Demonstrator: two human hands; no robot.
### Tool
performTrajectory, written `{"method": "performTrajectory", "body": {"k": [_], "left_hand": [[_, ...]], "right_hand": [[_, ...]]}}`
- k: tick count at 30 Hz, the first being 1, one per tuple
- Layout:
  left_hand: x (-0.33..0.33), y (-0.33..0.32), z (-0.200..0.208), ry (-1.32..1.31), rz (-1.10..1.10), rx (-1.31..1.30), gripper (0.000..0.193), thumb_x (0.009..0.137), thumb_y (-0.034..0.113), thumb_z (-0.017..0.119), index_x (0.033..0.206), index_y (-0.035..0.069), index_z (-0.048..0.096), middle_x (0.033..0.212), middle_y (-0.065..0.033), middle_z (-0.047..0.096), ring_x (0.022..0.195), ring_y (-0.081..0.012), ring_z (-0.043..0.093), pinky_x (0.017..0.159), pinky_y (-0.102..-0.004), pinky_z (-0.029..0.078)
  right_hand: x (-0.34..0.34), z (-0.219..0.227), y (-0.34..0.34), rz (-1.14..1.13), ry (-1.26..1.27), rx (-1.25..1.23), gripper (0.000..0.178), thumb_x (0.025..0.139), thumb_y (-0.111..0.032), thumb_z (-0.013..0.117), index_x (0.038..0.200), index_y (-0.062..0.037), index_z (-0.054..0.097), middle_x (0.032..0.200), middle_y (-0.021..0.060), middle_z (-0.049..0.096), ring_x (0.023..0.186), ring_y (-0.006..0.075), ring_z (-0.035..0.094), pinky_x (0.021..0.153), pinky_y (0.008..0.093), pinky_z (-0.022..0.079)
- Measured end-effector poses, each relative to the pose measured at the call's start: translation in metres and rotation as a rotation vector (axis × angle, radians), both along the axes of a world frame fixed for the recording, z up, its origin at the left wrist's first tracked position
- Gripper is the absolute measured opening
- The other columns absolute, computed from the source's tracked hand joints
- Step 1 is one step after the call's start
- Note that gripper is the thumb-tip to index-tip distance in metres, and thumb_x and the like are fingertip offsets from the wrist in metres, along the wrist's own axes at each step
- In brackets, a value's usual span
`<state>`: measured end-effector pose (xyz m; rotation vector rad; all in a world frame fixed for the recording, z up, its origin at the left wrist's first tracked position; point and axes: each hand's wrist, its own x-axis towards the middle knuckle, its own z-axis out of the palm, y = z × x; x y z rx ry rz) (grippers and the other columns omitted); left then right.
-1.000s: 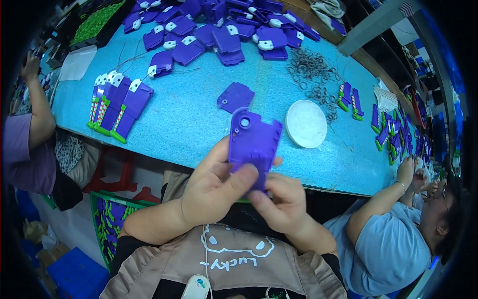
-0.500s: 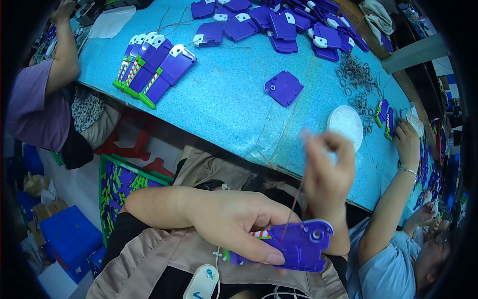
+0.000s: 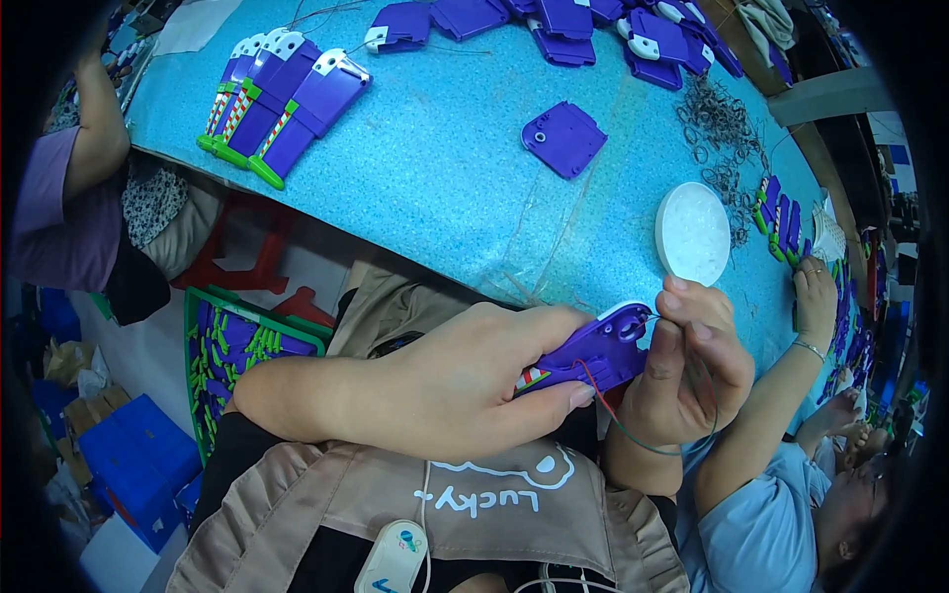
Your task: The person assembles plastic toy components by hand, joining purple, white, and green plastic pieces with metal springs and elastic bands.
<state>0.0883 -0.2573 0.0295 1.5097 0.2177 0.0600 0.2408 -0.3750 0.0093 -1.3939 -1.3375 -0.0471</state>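
My left hand [image 3: 474, 381] is closed around a purple plastic wing panel [image 3: 615, 348], thumb on top and the rest of its fingers mostly hidden. A red-and-white striped strip [image 3: 532, 378] shows beside the grip. Thin wires [image 3: 633, 435], one red and one dark, leave the panel's inner side and loop below my right hand [image 3: 697, 371]. That hand pinches a thin wire end right at the panel's far corner, beside a round post with a hole. Whether the wire passes through the hole is too small to tell.
A white round dish [image 3: 694, 237] and a loose purple panel [image 3: 564, 139] lie ahead on the blue table [image 3: 425, 208]. Striped wing pieces [image 3: 314, 107], purple panels [image 3: 568, 44] and small dark rings [image 3: 707, 114] sit farther off. A filled green crate [image 3: 198, 376] stands left. Co-workers sit either side.
The panel has been raised toward the table edge and tilted. My right hand, which was pulling a wire up above it, has come down to the panel's corner, letting the wire fall in a loop.
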Motion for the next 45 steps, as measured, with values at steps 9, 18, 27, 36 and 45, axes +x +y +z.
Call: {"method": "performTrajectory", "body": {"k": [9, 18, 27, 36, 45], "left_hand": [[-0.003, -0.001, -0.006, -0.055, -0.001, 0.011, 0.03, 0.084, 0.016, 0.06, 0.106, -0.002, 0.052, 0.079, -0.0057, 0.064, 0.065, -0.011, 0.059, 0.058, -0.0247, 0.045], [0.001, -0.007, 0.002, -0.1, 0.031, 0.062, 0.023, 0.08, 0.009, 0.055, 0.096, -0.003, 0.045, 0.068, -0.0198, 0.053, 0.065, -0.039, 0.055, 0.053, -0.0426, 0.04], [-0.001, -0.012, -0.002, -0.129, 0.084, 0.248, 0.025, 0.079, 0.009, 0.055, 0.097, -0.004, 0.043, 0.069, -0.0204, 0.054, 0.067, -0.0407, 0.055, 0.055, -0.0458, 0.042], [0.001, -0.01, -0.001, -0.087, 0.026, 0.221, 0.03, 0.079, 0.009, 0.062, 0.106, 0.001, 0.052, 0.077, -0.0122, 0.059, 0.063, -0.0286, 0.06, 0.055, -0.0332, 0.045], [0.0, -0.013, 0.001, -0.135, 0.059, 0.247, 0.034, 0.078, 0.009, 0.063, 0.109, -0.001, 0.051, 0.076, -0.0138, 0.059, 0.063, -0.0311, 0.059, 0.054, -0.035, 0.045]], "right_hand": [[-0.003, 0.012, -0.007, -0.096, -0.309, -0.117, 0.032, 0.075, -0.001, 0.067, 0.097, -0.0116, 0.047, 0.092, 0.0071, 0.064, 0.084, 0.0243, 0.062, 0.071, 0.0323, 0.039], [-0.007, 0.014, -0.012, -0.208, -0.577, -0.136, 0.036, 0.07, -0.001, 0.071, 0.096, -0.0119, 0.047, 0.094, 0.005, 0.063, 0.086, 0.0212, 0.062, 0.071, 0.0309, 0.038], [-0.002, 0.011, -0.009, -0.08, -0.375, -0.176, 0.036, 0.069, 0.001, 0.07, 0.098, -0.0083, 0.051, 0.094, 0.0079, 0.063, 0.083, 0.0246, 0.062, 0.067, 0.0324, 0.043], [-0.005, 0.01, -0.009, -0.092, -0.322, -0.122, 0.034, 0.07, 0.004, 0.069, 0.097, -0.0064, 0.052, 0.09, 0.0107, 0.062, 0.077, 0.0265, 0.062, 0.066, 0.0343, 0.048], [-0.008, 0.01, -0.012, -0.14, -0.434, -0.116, 0.034, 0.071, 0.004, 0.069, 0.097, -0.0067, 0.05, 0.091, 0.0106, 0.061, 0.078, 0.0254, 0.061, 0.064, 0.0334, 0.048]]}}
